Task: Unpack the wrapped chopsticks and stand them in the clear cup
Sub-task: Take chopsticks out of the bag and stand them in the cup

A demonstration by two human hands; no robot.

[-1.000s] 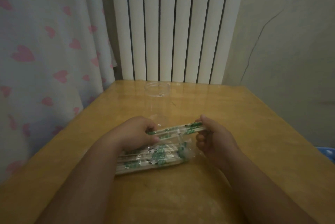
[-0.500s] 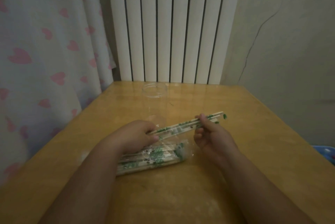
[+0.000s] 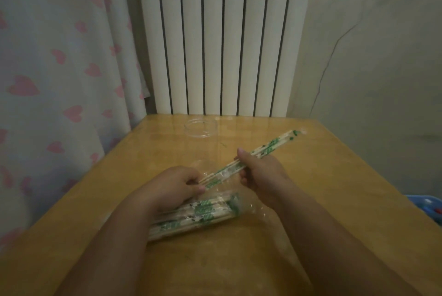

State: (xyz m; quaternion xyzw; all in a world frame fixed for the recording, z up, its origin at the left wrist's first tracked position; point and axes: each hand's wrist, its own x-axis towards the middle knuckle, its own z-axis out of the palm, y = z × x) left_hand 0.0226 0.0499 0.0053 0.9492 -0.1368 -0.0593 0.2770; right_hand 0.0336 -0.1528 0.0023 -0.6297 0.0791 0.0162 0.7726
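Observation:
A pair of chopsticks in a clear wrapper with green print [image 3: 267, 149] slants up to the right above the table. My right hand [image 3: 258, 171] grips its middle. Pinching its lower left end is my left hand [image 3: 177, 188]. Below my hands lies a clear plastic bag of several more wrapped chopsticks [image 3: 198, 214], flat on the wooden table [image 3: 334, 200]. The clear cup [image 3: 201, 128] stands upright behind my hands near the far table edge, and nothing shows inside it.
A white radiator [image 3: 224, 37] rises just behind the table's far edge. A curtain with pink hearts [image 3: 55, 68] hangs along the left side. A blue object [image 3: 425, 209] shows past the table's right edge.
My right hand has slid the wrapped pair out to the upper right, so much more of it sticks out beyond my fingers. My left hand still holds the lower end.

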